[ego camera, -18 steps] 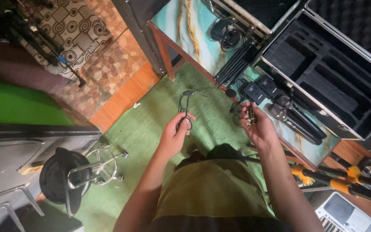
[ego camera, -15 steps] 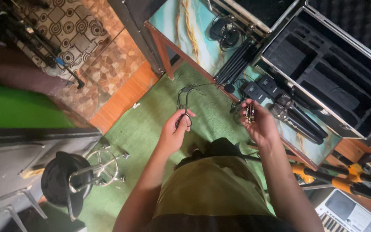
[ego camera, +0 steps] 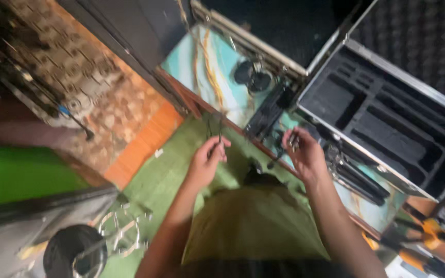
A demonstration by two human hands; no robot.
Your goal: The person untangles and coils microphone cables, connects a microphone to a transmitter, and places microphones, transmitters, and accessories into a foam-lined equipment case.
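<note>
The fingers [ego camera: 217, 149] of the left hand [ego camera: 206, 162] are pinching closed around a thin black cable [ego camera: 219, 131], which is rising in a loop above the fist. The fingers [ego camera: 290, 144] of the right hand [ego camera: 305, 157] are curling shut on a small dark metal connector [ego camera: 294, 140]; blur is hiding its exact shape. Both hands are hovering just in front of the near edge of the marbled turquoise tabletop [ego camera: 207, 67], over the green floor mat [ego camera: 166, 177]. On the tabletop, just beyond the right hand, slim black tubes [ego camera: 266, 113] are lying. Beside them, at the tabletop's right end, an open silver-edged equipment case with black foam slots [ego camera: 387, 123] is resting.
</note>
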